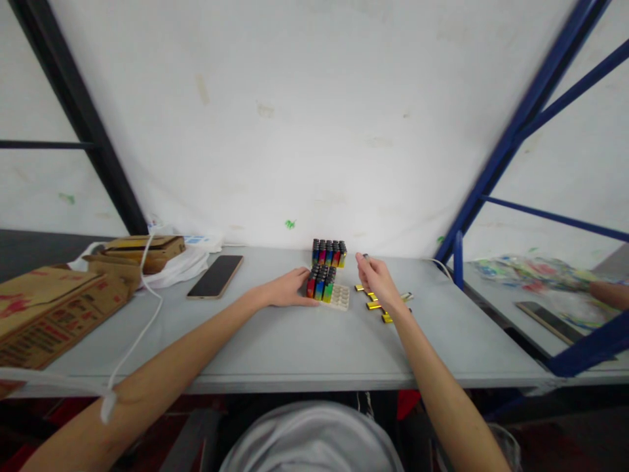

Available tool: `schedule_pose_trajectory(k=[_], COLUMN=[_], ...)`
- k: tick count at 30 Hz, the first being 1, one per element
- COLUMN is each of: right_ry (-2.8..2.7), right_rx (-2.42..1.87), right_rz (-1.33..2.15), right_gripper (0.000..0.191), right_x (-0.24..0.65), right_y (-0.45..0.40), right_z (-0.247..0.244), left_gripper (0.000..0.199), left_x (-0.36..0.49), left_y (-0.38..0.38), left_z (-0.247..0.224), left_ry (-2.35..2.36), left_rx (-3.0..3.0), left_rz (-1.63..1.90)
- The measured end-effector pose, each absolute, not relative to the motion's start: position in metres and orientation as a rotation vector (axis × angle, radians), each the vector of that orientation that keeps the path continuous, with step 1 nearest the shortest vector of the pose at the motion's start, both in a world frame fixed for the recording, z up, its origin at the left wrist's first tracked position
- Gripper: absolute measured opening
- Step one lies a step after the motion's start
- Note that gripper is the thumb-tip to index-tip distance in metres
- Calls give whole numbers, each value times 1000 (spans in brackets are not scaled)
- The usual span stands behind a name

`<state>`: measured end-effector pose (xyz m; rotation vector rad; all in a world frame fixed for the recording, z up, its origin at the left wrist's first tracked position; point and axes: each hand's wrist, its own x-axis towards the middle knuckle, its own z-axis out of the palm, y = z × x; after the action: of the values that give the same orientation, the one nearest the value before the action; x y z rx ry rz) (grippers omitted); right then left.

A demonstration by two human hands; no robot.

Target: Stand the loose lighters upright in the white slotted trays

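Note:
A white tray (341,298) with rows of round pockets lies on the grey table. Multicoloured lighters (320,286) with black tops stand upright in its left part, while pockets on its right show bare. My left hand (289,288) grips the tray's left side, thumb in front and fingers behind, close against the lighters. Right of the tray, my right hand (376,278) is closed and raised, with the dark top of a lighter (365,256) showing at its fingertips; the rest is hidden. Several gold lighters (373,305) lie under and beside this hand.
Behind the tray stands a full block of lighters (329,252) near the wall. A phone (216,276) lies to the left, near cardboard boxes (63,308) and a white cable (142,314). Blue rack posts (496,157) rise at right; beyond them a person's hand (609,293) is near plastic bags.

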<state>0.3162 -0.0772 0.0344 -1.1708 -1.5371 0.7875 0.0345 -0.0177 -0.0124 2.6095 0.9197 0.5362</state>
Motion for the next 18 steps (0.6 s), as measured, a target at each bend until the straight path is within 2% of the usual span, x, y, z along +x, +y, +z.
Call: schedule_pose_trajectory(k=[4, 14, 18], right_ry=[-1586, -1714, -1764], right_rx=[-1267, -1401, -1404], right_rz=[624, 482, 446], right_gripper=[69, 44, 45], right_x=[311, 306, 305], right_y=[-75, -75, -75], right_z=[24, 14, 12], left_gripper=[73, 73, 72], left_x=[35, 35, 34], left_y=[-18, -19, -18], left_z=[-12, -10, -11], left_ry=[911, 911, 897], left_rx=[2623, 2616, 2616], left_rz=[532, 520, 555])
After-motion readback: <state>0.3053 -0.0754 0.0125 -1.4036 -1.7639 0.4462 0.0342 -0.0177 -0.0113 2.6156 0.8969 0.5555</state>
